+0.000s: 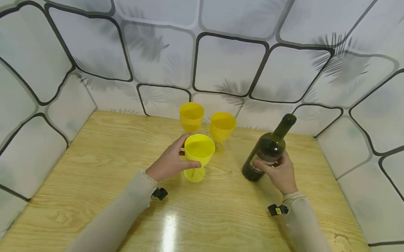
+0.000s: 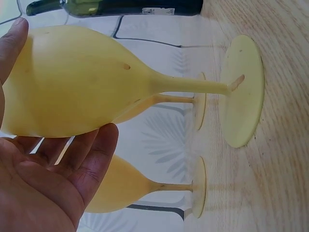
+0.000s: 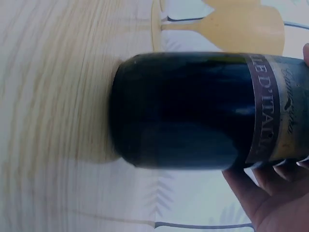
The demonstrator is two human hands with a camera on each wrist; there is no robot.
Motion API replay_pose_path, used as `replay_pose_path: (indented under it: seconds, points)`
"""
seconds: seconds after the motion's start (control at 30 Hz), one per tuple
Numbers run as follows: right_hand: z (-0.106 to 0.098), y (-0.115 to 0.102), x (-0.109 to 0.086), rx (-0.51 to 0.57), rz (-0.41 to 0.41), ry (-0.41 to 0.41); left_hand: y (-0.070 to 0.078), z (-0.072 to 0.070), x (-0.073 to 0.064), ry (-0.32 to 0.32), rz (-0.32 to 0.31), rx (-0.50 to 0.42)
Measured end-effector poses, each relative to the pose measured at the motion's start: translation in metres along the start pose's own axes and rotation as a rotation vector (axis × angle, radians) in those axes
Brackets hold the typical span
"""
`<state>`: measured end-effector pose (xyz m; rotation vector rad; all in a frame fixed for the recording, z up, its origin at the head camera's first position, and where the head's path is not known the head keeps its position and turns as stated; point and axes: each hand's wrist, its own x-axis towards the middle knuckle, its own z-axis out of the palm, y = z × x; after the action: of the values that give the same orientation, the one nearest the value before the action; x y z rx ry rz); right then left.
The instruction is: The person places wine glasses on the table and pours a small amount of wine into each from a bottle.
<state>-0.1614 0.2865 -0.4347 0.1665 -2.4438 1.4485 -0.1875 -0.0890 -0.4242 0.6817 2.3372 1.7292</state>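
Pale sleeves [image 1: 118, 215] spanned the surface [image 1: 231, 226]. The left hand [image 1: 169, 160] gripped the front cup [image 1: 199, 150], the right hand [image 1: 282, 175] the bottle [image 1: 269, 146]: taking hold looked done. The rear cups [image 1: 222, 125] were left untouched. Whether the bottle's base was lifted, I couldn't tell.

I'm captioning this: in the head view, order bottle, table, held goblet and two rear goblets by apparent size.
1. Table
2. Bottle
3. Held goblet
4. Left rear goblet, right rear goblet: too alike to rank
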Motion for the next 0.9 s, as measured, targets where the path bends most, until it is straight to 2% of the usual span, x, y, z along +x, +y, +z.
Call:
replay_pose_path:
  seconds: [0.33,0.9]
  points:
    - [0.01,-0.008,-0.002,-0.041,-0.044,0.061,0.002,-0.001,0.0,-0.006,-0.003,-0.001]
    - [0.008,-0.036,0.003,-0.277,-0.195,0.036,0.003,-0.001,0.0,0.001,0.004,0.012]
